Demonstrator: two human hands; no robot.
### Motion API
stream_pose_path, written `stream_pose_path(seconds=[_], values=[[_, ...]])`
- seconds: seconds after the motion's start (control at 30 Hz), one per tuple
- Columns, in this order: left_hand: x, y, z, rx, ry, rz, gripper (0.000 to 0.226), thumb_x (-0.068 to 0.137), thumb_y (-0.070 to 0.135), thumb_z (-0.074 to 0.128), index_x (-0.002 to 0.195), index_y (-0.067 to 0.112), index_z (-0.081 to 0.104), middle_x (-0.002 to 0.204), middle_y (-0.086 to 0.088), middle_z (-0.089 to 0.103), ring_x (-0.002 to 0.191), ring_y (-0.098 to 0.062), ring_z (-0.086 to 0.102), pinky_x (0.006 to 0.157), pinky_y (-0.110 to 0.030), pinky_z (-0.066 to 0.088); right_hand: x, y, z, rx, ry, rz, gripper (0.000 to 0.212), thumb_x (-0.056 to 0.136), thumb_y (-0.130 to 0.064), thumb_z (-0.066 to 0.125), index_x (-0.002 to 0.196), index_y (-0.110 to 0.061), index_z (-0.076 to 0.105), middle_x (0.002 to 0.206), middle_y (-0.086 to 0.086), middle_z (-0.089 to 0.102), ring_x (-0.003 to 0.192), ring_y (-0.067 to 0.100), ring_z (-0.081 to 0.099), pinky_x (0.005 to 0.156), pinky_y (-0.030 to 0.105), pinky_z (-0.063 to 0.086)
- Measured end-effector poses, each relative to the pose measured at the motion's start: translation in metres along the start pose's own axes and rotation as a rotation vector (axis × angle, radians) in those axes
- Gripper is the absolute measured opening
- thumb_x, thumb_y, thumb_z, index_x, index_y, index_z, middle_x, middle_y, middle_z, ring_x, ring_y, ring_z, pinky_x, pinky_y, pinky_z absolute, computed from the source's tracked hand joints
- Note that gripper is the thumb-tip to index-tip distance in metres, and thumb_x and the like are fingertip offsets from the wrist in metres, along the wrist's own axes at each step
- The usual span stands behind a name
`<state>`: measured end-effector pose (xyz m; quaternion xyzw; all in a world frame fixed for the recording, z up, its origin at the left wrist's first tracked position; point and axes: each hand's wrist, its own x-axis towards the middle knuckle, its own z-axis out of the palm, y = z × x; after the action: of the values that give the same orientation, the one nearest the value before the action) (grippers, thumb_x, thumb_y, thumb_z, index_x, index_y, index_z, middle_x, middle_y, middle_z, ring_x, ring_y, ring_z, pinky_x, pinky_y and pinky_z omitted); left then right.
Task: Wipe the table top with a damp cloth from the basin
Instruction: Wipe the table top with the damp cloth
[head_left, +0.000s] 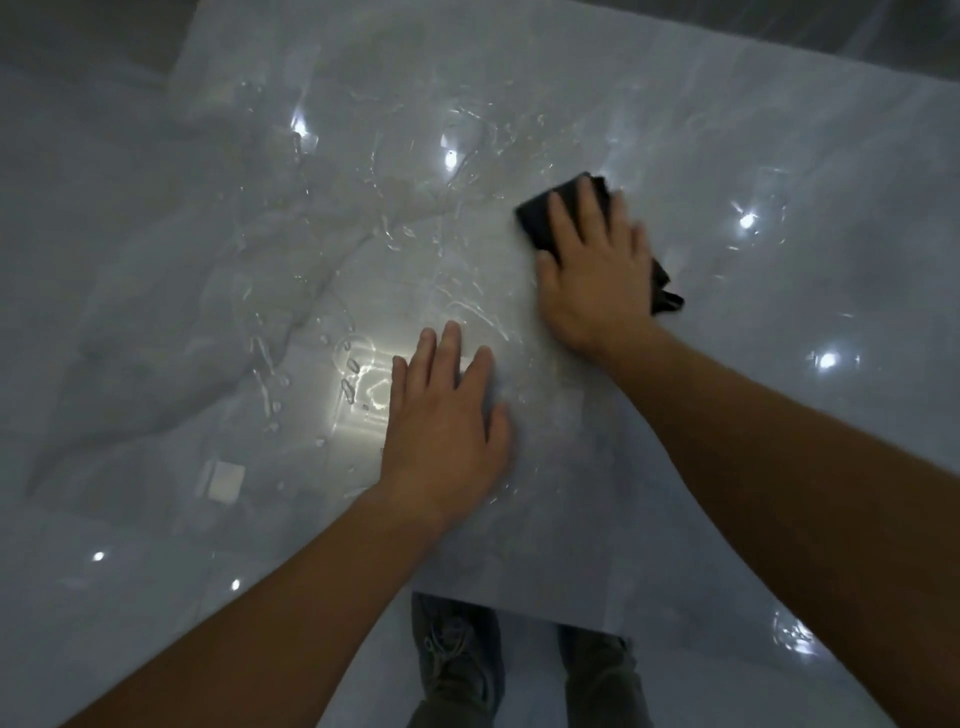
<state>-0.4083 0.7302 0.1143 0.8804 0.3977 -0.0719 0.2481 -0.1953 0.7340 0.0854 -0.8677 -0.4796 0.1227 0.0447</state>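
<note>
A glossy pale grey table top (727, 130) fills most of the view, with streaks and beads of water (363, 208) across its left and middle part. My right hand (597, 265) presses flat on a dark cloth (535, 215) right of centre; the cloth shows past my fingertips and at my wrist side. My left hand (447, 421) lies flat on the table with fingers spread, holding nothing. No basin is in view.
The table's near edge (519, 605) runs below my forearms, with my legs and shoes (457, 670) under it on a shiny floor. Bright light reflections (363, 384) dot the surface. A small white square (226, 480) shows at lower left.
</note>
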Motion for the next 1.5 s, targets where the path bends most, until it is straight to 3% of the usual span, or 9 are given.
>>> stream_pose_path(seconds=[0.13, 0.3, 0.47, 0.53, 0.8, 0.9, 1.03, 1.3, 1.5], values=[[-0.005, -0.008, 0.002, 0.066, -0.043, 0.023, 0.067, 0.093, 0.045, 0.029, 0.155, 0.023, 0.025, 0.168, -0.010, 0.003, 0.154, -0.029, -0.005, 0.124, -0.050, 0.003, -0.044, -0.007, 0.010, -0.063, -0.059, -0.231, 0.061, 0.104, -0.045, 0.028, 0.160, -0.025, 0.018, 0.170, 0.006, 0.007, 0.155, 0.035, 0.003, 0.124, 0.056, 0.009], [-0.003, -0.001, -0.006, -0.016, -0.038, 0.014, 0.056, 0.096, 0.039, 0.043, 0.149, 0.023, 0.033, 0.166, -0.011, 0.009, 0.153, -0.029, 0.002, 0.124, -0.049, 0.006, -0.122, 0.065, 0.008, -0.159, -0.146, -0.461, 0.058, 0.104, -0.047, 0.027, 0.159, -0.029, 0.024, 0.168, 0.003, 0.015, 0.155, 0.032, 0.008, 0.123, 0.057, 0.014], [-0.030, 0.014, 0.008, -0.016, -0.021, 0.071, 0.063, 0.090, 0.042, 0.036, 0.150, 0.022, 0.036, 0.165, -0.011, 0.017, 0.153, -0.030, 0.009, 0.124, -0.049, 0.007, -0.069, 0.101, -0.008, -0.049, -0.010, -0.001, 0.061, 0.102, -0.047, 0.025, 0.159, -0.028, 0.021, 0.169, 0.003, 0.010, 0.155, 0.033, 0.007, 0.124, 0.055, 0.008], [-0.040, 0.021, 0.019, -0.002, -0.023, 0.074, 0.061, 0.091, 0.042, 0.038, 0.148, 0.022, 0.038, 0.164, -0.011, 0.018, 0.153, -0.030, 0.008, 0.124, -0.050, 0.005, -0.067, 0.089, -0.002, -0.023, 0.013, 0.059, 0.060, 0.104, -0.044, 0.027, 0.160, -0.027, 0.017, 0.170, 0.004, 0.006, 0.155, 0.034, 0.003, 0.125, 0.053, 0.004], [-0.067, 0.061, 0.049, 0.064, 0.009, 0.066, 0.055, 0.092, 0.041, 0.045, 0.145, 0.024, 0.041, 0.164, -0.012, 0.018, 0.153, -0.031, 0.004, 0.122, -0.055, 0.003, -0.209, 0.142, 0.008, -0.134, -0.113, -0.478, 0.057, 0.103, -0.045, 0.031, 0.156, -0.026, 0.034, 0.166, 0.007, 0.024, 0.153, 0.035, 0.018, 0.120, 0.058, 0.021], [-0.069, 0.073, 0.059, 0.090, -0.001, 0.058, 0.057, 0.092, 0.044, 0.044, 0.146, 0.025, 0.039, 0.165, -0.011, 0.015, 0.153, -0.030, 0.003, 0.122, -0.056, 0.002, -0.169, 0.182, -0.001, -0.104, -0.017, -0.248, 0.060, 0.099, -0.044, 0.032, 0.155, -0.024, 0.032, 0.165, 0.010, 0.026, 0.150, 0.040, 0.025, 0.115, 0.062, 0.027], [-0.075, 0.072, 0.065, 0.132, 0.011, 0.012, 0.061, 0.091, 0.050, 0.046, 0.146, 0.028, 0.035, 0.166, -0.011, 0.012, 0.153, -0.032, 0.003, 0.120, -0.058, 0.003, -0.127, 0.180, -0.004, 0.007, 0.067, 0.145, 0.062, 0.101, -0.045, 0.025, 0.159, -0.025, 0.020, 0.169, 0.007, 0.009, 0.154, 0.038, 0.008, 0.123, 0.056, 0.010], [-0.074, 0.077, 0.061, 0.182, -0.056, -0.024, 0.065, 0.094, 0.057, 0.045, 0.152, 0.035, 0.026, 0.168, -0.005, 0.002, 0.154, -0.029, -0.003, 0.122, -0.058, 0.003, -0.232, 0.196, 0.009, -0.129, -0.040, -0.367, 0.056, 0.103, -0.044, 0.033, 0.156, -0.025, 0.033, 0.166, 0.006, 0.022, 0.154, 0.035, 0.016, 0.120, 0.058, 0.020], [-0.076, 0.076, 0.066, 0.184, -0.025, -0.009, 0.064, 0.094, 0.056, 0.042, 0.152, 0.034, 0.024, 0.168, -0.006, 0.001, 0.154, -0.029, -0.004, 0.121, -0.058, 0.001, -0.241, 0.199, 0.007, -0.013, 0.040, 0.096, 0.060, 0.100, -0.043, 0.030, 0.157, -0.024, 0.029, 0.168, 0.006, 0.016, 0.154, 0.035, 0.011, 0.123, 0.055, 0.012]])
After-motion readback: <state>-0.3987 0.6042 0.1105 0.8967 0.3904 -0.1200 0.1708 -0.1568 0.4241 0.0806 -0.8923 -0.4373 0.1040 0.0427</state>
